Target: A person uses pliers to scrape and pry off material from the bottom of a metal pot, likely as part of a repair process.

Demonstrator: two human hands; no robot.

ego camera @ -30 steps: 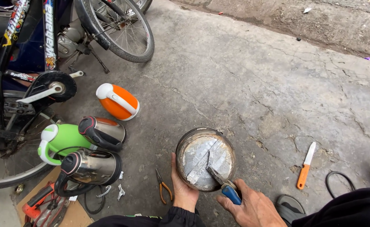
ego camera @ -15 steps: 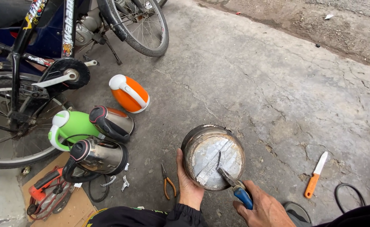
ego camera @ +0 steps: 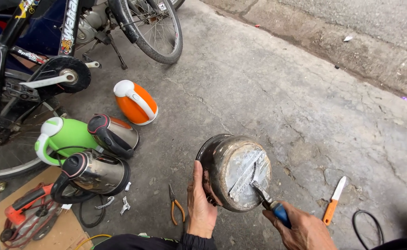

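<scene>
A round metal kettle body is tipped on its side with its scratched bottom plate facing me. My left hand grips its left edge and steadies it. My right hand is closed on a blue-handled screwdriver, whose metal tip rests on the bottom plate near its middle. Both forearms come in from the lower edge in dark sleeves.
On the concrete to the left lie an orange kettle, a green kettle and two steel kettles. Orange-handled pliers lie by my left hand, an orange-handled knife at right. A bicycle stands at upper left.
The view has shifted down and left, so everything sits further right and higher. The screwdriver tip stays on the kettle's bottom plate, and both hands keep their hold.
</scene>
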